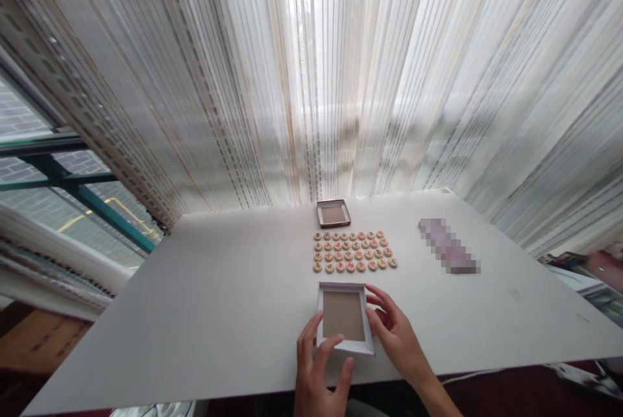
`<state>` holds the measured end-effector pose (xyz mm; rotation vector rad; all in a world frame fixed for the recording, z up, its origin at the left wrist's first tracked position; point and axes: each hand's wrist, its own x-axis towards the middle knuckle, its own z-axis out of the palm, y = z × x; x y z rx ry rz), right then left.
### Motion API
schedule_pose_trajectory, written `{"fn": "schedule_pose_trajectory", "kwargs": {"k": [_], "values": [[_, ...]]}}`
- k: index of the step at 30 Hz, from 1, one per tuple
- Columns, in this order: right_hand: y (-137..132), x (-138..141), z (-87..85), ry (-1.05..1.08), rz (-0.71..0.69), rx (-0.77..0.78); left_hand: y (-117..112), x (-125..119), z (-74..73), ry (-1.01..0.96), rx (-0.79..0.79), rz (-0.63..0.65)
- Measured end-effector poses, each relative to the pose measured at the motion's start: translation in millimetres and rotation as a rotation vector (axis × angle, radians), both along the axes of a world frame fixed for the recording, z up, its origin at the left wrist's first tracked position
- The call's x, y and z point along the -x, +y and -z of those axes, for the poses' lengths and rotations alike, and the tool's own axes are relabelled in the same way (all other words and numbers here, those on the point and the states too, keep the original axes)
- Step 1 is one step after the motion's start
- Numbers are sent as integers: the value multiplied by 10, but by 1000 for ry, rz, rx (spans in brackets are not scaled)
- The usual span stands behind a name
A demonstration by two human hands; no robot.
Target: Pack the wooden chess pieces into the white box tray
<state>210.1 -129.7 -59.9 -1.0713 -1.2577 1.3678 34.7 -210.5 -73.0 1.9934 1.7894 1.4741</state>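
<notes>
A shallow open cardboard box half (344, 316) with white inner walls and a grey-brown bottom is near the front of the table. My right hand (392, 326) grips its right wall, fingers bent and thumb at the side. On the left, my left hand (318, 365) has its fingers apart. Some fingers touch the left wall, one reaches over the near wall, and the thumb stands away from the box. Just beyond it, round wooden Chinese chess pieces (348, 255) with red and dark characters lie in several rows.
Another shallow box half (333, 213) with a dark rim sits at the back, behind the pieces. A pixelated pinkish item (445, 247) lies to the right on the white table (219, 300). Pale striped curtains (311, 80) hang behind the far edge; a window (63, 177) is at left.
</notes>
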Motion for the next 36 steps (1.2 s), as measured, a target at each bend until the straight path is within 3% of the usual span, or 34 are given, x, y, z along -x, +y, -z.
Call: {"fn": "schedule_pose_trajectory", "kwargs": {"k": [6,12,19,24,29,36], "values": [[44,-78,27,-84,-31,-17,154,254,-9,-181,161,52],[117,-99,30,-284,-15,-40,416,484,-95,37,257,194],[99,-169,68,-601,103,-371,546,737,56,403,129,249],[-26,-361,116,-756,-64,-529,534,815,163,496,83,225],[1,-407,162,-824,-158,-610,616,814,153,634,12,254],[50,-385,254,-861,-181,-637,647,818,98,631,-30,294]]}}
